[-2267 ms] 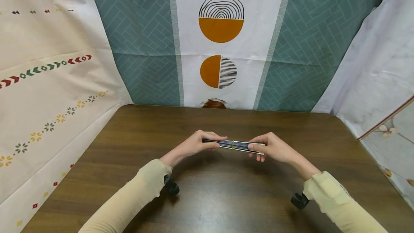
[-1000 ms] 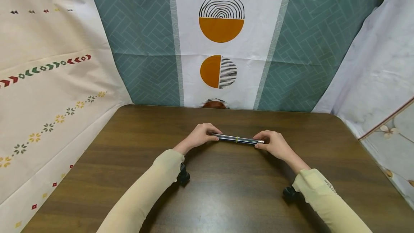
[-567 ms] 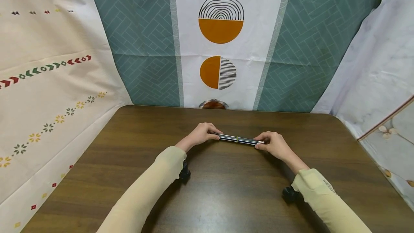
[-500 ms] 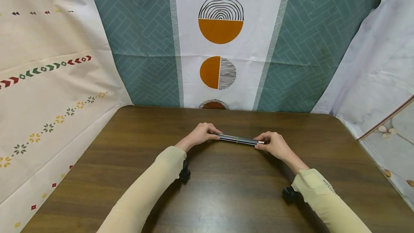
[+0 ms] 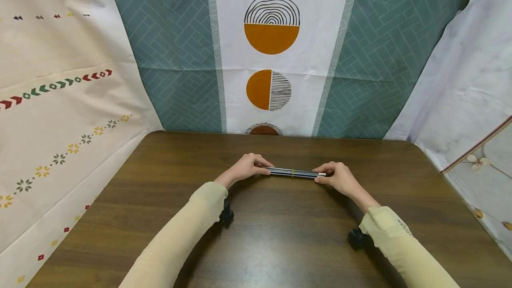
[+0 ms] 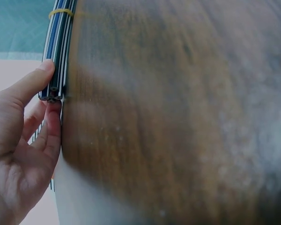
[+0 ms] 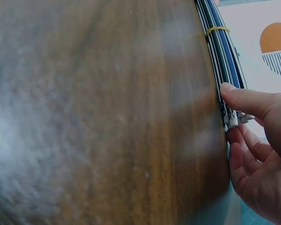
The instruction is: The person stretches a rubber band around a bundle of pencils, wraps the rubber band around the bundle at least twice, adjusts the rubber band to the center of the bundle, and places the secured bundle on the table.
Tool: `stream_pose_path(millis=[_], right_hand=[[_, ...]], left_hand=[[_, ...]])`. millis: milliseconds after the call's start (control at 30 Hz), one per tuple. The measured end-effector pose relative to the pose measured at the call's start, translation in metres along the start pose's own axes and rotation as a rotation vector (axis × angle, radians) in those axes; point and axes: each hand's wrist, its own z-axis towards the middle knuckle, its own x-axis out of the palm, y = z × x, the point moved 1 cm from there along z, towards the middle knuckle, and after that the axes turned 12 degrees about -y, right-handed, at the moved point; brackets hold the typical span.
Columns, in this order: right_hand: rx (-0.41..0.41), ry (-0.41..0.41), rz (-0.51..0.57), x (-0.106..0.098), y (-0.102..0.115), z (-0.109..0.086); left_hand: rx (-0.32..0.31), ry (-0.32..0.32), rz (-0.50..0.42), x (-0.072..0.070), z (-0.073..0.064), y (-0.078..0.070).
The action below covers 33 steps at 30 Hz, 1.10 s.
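A bundle of pencils (image 5: 298,173), dark with light stripes, lies lengthwise across the far middle of the table. A yellow rubber band (image 5: 293,173) circles it near its middle. My left hand (image 5: 247,167) pinches the left end between thumb and fingers; the left wrist view shows the bare pencil ends beside the thumb (image 6: 40,79). At the opposite end, my right hand (image 5: 338,177) grips the bundle, its thumb (image 7: 246,99) on the near side. White erasers (image 7: 232,119) stick out past that thumb. The pencils are close over the tabletop.
The brown wooden table (image 5: 256,234) has rounded far corners. Behind it hangs a teal and white curtain (image 5: 180,57) with orange circles. Patterned cloths flank both sides. A black wrist camera (image 5: 227,213) sits under the left sleeve, another black camera (image 5: 357,238) by the right.
Since the earliest frame, both hands have carried the bundle away from me and lowered it toward the table. The grips have shifted to its ends. Over the last half second, little has moved.
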Motion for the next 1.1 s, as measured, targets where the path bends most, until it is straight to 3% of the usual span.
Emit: stream_pose_path(millis=[367,600,1100], right_hand=[[0.102,0.052,0.129,0.0024,-0.0078,-0.0048],[0.124,0.092,0.146,0.0025,-0.0085,-0.006],[0.12,0.132,0.165,-0.0053,-0.0009,-0.0055]], left_hand=[[-0.031,0.029,-0.05,0.0023,-0.0018,0.0053],[-0.064,0.067,-0.13,0.0008,-0.004,0.0065],[-0.038,0.051,-0.078,0.0008,-0.0046,0.0047]])
